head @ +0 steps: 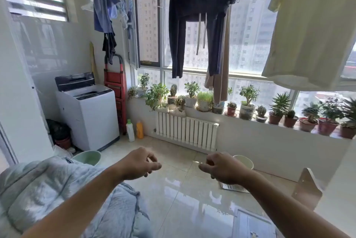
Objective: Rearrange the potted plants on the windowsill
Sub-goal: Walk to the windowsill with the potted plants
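Observation:
Several potted plants line the windowsill (227,117) across the far wall. Among them are a tall cactus in a dark pot (172,94), a grassy plant in a white pot (204,101), a small cactus in a red pot (231,108) and a spiky aloe in a brown pot (277,108). Both my arms are stretched out low over the floor, well short of the sill. My left hand (140,162) has its fingers loosely curled and holds nothing. My right hand (221,168) is curled the same way, holding nothing.
A white radiator (185,131) hangs under the sill. Dark trousers (196,18) and a pale shirt (312,26) hang in front of the window. A washing machine (90,110) and red step ladder (115,91) stand left. Two bottles (134,130), basins and a quilt (57,189) occupy the floor.

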